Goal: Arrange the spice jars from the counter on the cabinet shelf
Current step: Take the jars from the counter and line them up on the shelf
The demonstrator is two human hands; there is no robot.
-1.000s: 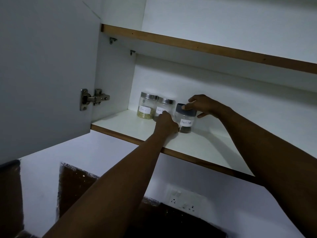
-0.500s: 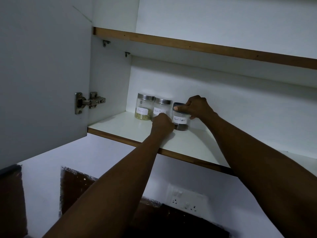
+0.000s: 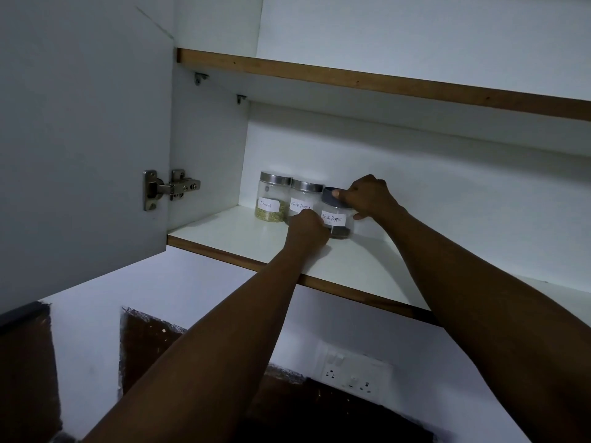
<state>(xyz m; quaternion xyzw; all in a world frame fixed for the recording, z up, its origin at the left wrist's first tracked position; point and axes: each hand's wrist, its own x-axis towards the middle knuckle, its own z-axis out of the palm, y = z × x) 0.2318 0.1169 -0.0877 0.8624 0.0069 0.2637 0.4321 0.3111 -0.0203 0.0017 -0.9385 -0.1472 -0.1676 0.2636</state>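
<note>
My right hand (image 3: pixel 371 198) grips the dark-lidded pepper jar (image 3: pixel 336 215) by its lid, thumb on the rim; my left hand (image 3: pixel 307 230) is curled against the jar's lower front, and I cannot tell whether it holds it. Left of my left hand two silver-lidded jars, fennel (image 3: pixel 272 201) and pepper (image 3: pixel 303 199), stand touching near the cabinet's side wall. The shelf (image 3: pixel 361 266) runs bare right of my right hand; its wooden edge lies just below my left wrist

Dim bluish light, soft shadows inside the cabinet, sharp focus, wide-angle bending at edges
</note>
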